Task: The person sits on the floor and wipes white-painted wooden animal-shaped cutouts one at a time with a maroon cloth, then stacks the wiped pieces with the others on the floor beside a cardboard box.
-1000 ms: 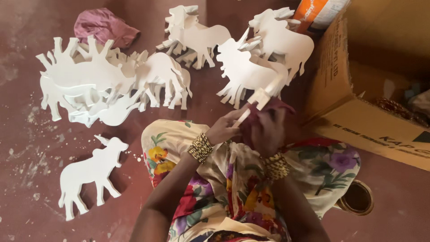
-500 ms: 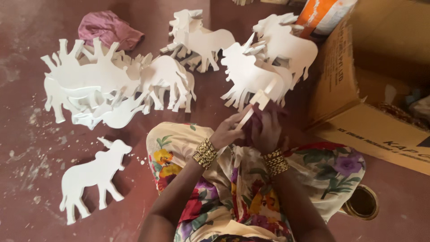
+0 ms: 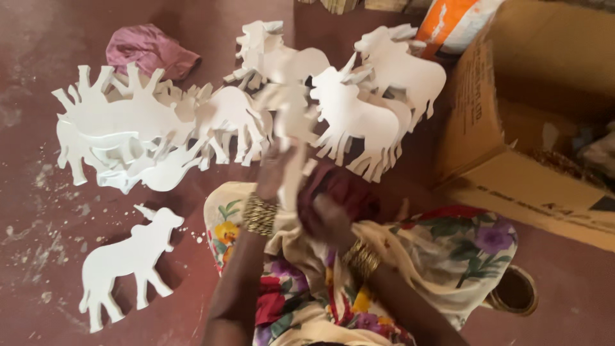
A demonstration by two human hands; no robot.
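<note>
My left hand (image 3: 274, 172) grips a white animal-shaped cutout (image 3: 289, 128) and holds it upright over my lap; it is blurred by motion. My right hand (image 3: 330, 216) is closed on a dark red cloth (image 3: 343, 189) pressed against the lower part of that cutout. Both wrists wear gold bangles. Piles of similar white cow-shaped cutouts lie on the red floor ahead: one heap at the left (image 3: 122, 138), another at the upper right (image 3: 378, 96). A single cutout (image 3: 128, 259) lies flat by my left knee.
An open cardboard box (image 3: 512, 128) stands at the right, an orange and white bag (image 3: 451, 22) behind it. A crumpled pink cloth (image 3: 150, 51) lies at the upper left. A small round tin (image 3: 512, 291) sits by my right knee. White dust speckles the floor.
My left hand has lifted the cutout up from the lap so that it stands taller in view. The right hand with the cloth has shifted lower along it.
</note>
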